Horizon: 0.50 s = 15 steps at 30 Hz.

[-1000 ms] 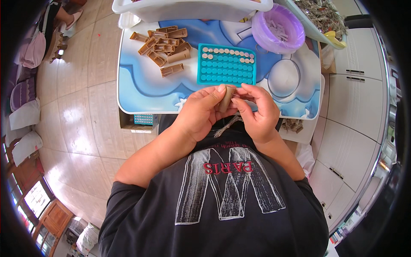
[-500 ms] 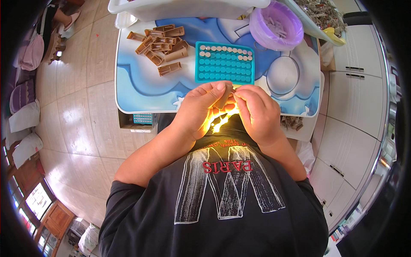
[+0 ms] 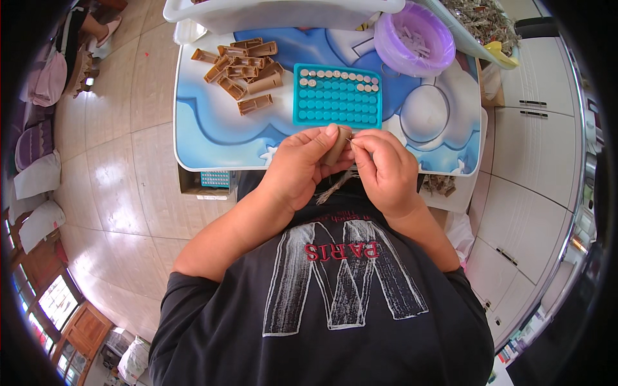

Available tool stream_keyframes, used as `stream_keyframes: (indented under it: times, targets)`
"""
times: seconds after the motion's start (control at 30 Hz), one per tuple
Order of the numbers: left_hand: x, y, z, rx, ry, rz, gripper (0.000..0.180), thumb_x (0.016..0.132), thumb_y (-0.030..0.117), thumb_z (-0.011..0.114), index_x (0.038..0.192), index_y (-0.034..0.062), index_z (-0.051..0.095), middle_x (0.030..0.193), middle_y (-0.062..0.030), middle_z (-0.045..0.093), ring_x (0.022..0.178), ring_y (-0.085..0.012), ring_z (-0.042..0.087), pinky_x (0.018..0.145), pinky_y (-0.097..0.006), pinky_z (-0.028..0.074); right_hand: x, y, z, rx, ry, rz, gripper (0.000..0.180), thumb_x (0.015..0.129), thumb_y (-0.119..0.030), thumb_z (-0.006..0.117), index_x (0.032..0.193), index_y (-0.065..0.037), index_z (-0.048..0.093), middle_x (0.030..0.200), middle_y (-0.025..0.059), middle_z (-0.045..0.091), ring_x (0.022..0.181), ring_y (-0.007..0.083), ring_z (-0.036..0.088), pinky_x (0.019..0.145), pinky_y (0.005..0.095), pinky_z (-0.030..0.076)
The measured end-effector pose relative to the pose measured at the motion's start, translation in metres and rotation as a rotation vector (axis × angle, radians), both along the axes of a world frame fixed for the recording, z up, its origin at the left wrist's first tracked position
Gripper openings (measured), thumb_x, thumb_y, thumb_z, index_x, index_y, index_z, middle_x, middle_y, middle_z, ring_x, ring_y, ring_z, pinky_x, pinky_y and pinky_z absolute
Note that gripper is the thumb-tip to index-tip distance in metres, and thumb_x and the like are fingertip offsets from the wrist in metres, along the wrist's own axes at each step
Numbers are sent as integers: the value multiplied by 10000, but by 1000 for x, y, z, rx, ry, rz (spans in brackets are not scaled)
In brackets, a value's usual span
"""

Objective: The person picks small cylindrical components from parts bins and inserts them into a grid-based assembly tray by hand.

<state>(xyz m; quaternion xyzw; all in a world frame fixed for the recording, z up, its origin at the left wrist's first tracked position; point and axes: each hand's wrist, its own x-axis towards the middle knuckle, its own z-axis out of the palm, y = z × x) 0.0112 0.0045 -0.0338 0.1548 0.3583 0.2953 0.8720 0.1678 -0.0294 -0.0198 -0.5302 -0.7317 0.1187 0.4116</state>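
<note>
My left hand [image 3: 297,157] grips a brown plastic casing [image 3: 338,145] between thumb and fingers, over the table's near edge. My right hand [image 3: 384,164] is closed in a pinch at the casing's right side, on something thin like a wire [image 3: 351,139]; the fingertips partly hide it. A bundle of fine wire string lights [image 3: 337,186], unlit and pale, hangs beneath the hands against the dark shirt. Just beyond them lies a teal tray [image 3: 338,117] of round pockets, with silvery button cells [image 3: 331,74] in its far rows.
Several open brown casings [image 3: 245,67] are heaped at the table's far left. A purple bowl [image 3: 444,61] with small pale pieces stands far right, beside a bin of tangled wire bundles [image 3: 479,22]. A white tub [image 3: 277,16] borders the far edge of the blue-and-white table [image 3: 215,138].
The string lights glowed bright yellow half a second ago and are dark now. Both hands have stayed nearly in place, still holding the casing and the thin piece.
</note>
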Motion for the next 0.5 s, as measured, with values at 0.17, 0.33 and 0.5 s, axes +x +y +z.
stream_keyframes:
  times: [0.17, 0.33, 0.5]
  targets:
    - [-1, -2, 1, 6, 18, -3, 371, 969, 290, 449, 1137, -25, 554, 997, -87, 636, 915, -154, 626, 866, -297, 508, -1, -1, -1, 28, -56, 7, 129, 762, -11, 652, 851, -22, 559, 821, 106, 615, 685, 268, 619, 559, 332, 504]
    - [0, 0, 1, -39, -8, -5, 290, 946, 271, 512, 1053, 16, 598, 940, -53, 633, 839, -122, 621, 795, -270, 524, 2, 0, 1, 36, -93, 36, 128, 777, -36, 648, 870, -17, 561, 820, 117, 607, 681, 272, 613, 570, 317, 503]
    - [-5, -1, 15, -8, -98, -179, 344, 943, 293, 514, 1135, 8, 533, 948, -85, 634, 823, -155, 639, 775, -286, 535, 12, -12, 6, -516, 893, 93, 188, 858, -93, 636, 1002, 18, 590, 805, 55, 627, 704, 102, 600, 588, 237, 478]
